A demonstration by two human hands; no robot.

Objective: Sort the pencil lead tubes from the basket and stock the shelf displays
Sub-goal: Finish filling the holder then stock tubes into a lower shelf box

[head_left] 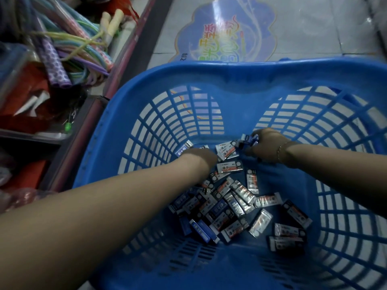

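Note:
A blue slotted plastic basket (228,84) fills the view. Several small flat lead tube packs (230,203) lie scattered on its floor, some blue, some silver with red print, some black. My left hand (199,156) reaches down among the packs at the far side, fingers hidden below the wrist; a blue pack (183,149) lies just beside it. My right hand (267,147), with a thin bracelet on the wrist, holds a small bunch of blue packs (248,140) in its curled fingers.
A low shelf on the left holds coiled pastel skipping ropes (77,49) and red packets (25,97). The shelf's dark and pink edge (125,57) runs beside the basket. Beyond the basket, a tiled floor carries a blue cloud-shaped sticker (226,32).

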